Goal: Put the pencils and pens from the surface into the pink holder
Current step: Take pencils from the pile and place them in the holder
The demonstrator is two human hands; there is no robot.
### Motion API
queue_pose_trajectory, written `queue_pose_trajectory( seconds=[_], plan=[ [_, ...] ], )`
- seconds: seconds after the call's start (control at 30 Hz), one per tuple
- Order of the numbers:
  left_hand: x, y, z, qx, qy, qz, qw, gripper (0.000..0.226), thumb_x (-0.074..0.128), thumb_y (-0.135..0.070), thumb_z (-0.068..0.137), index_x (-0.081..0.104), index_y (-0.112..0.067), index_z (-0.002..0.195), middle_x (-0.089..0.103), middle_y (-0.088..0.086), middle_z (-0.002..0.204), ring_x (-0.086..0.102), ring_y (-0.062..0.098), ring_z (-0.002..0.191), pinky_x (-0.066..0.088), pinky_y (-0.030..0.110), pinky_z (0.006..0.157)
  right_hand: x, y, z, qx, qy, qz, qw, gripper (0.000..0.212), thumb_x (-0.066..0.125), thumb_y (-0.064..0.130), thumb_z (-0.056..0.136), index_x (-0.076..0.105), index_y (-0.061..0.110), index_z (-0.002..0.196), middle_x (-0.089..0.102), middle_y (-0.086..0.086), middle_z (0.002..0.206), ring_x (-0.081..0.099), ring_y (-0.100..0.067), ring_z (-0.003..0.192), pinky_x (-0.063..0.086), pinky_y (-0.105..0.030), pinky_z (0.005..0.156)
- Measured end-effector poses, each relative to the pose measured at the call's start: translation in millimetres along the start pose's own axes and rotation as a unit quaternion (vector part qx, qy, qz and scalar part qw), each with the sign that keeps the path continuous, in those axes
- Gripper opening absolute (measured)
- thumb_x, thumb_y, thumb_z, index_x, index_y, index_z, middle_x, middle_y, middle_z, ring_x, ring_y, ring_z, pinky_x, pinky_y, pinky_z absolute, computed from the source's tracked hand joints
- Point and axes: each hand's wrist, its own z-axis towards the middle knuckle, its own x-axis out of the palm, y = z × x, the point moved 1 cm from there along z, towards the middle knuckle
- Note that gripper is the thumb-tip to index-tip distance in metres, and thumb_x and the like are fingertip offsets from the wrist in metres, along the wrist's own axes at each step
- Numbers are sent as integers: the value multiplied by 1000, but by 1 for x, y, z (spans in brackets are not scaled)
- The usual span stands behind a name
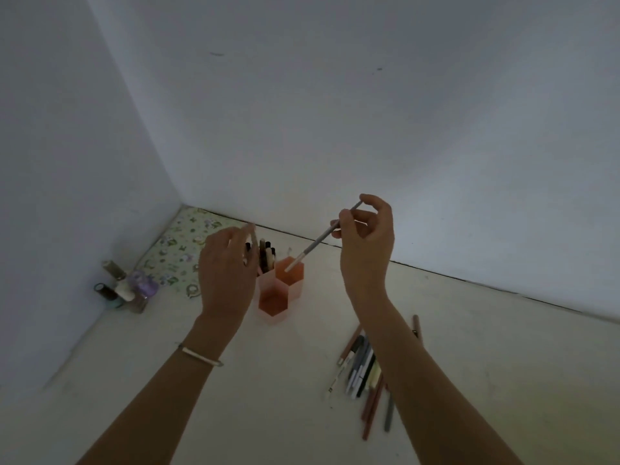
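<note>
The pink holder (281,290) is a cluster of hexagonal cups standing mid-surface; its back left cup holds several dark pens (266,255). My right hand (367,245) pinches a grey pencil (318,238) that slants down, its pale tip inside the back right cup. My left hand (226,270) hovers just left of the holder and grips a thin pale pencil (252,238), blurred, above the dark pens. A pile of loose pencils and pens (365,370) lies on the white surface (268,380) under my right forearm.
Several small bottles (125,288) stand in the left corner by the wall. A floral patterned sheet (181,250) lies behind the holder. White walls close the back and left sides. A bracelet is on my left wrist (201,354).
</note>
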Motion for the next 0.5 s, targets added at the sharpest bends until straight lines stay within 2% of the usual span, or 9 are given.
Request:
queue_pose_trajectory(
  seconds=[0.03,0.07,0.13,0.23,0.3,0.4,0.47,0.5],
  plan=[
    [0,1,-2,11,-14,32,999,24,64,-15,88,71,-10,110,67,11,107,61,33,102,47,42,85,3,-2,-4,-9,-2,1,1000,28,59,6,92,52,22,114,69,-3,89,71,-14,76,58,-23,70],
    [0,3,-4,7,-23,46,999,20,63,-17,89,73,-9,106,66,12,113,59,35,109,45,43,89,6,-3,-8,-23,0,-1,1000,29,59,6,92,51,26,111,68,0,88,71,-13,77,58,-24,71],
    [-4,9,-6,-24,-30,26,999,28,57,-18,93,68,-9,118,60,13,124,53,33,118,41,43,98,14,-10,-17,-64,14,-19,998,28,59,8,93,49,30,109,68,5,87,71,-13,81,58,-26,76],
    [-16,18,-3,-50,-44,-31,997,35,48,-16,94,59,-9,126,57,12,125,50,29,120,39,42,102,27,-23,-28,-117,55,-75,989,29,58,13,95,47,33,112,67,7,91,68,-11,87,56,-25,81],
    [-21,23,-1,-65,-39,-77,994,36,46,-13,93,56,-10,127,56,9,122,51,27,115,43,44,100,33,-33,-33,-146,81,-119,979,28,56,14,96,47,33,115,64,11,93,66,-8,89,54,-22,81],
    [-26,27,-1,-78,-37,-119,989,36,45,-10,93,53,-12,128,51,4,121,55,20,104,50,42,89,39,-51,-38,-156,122,-187,962,23,54,19,98,47,34,114,59,21,91,62,-2,87,52,-16,77],
    [-28,27,-3,-89,-36,-136,986,37,45,-10,93,53,-15,128,50,1,120,56,16,100,52,41,84,41,-62,-42,-165,155,-241,944,21,54,18,97,53,30,115,63,17,97,62,-3,89,53,-21,79],
    [-29,27,-4,-93,-36,-140,985,37,45,-11,93,53,-16,128,50,-1,119,56,14,99,52,41,83,43,-66,-44,-192,169,-282,925,24,55,15,96,58,24,119,66,9,105,62,-8,95,53,-26,84]
  ],
)
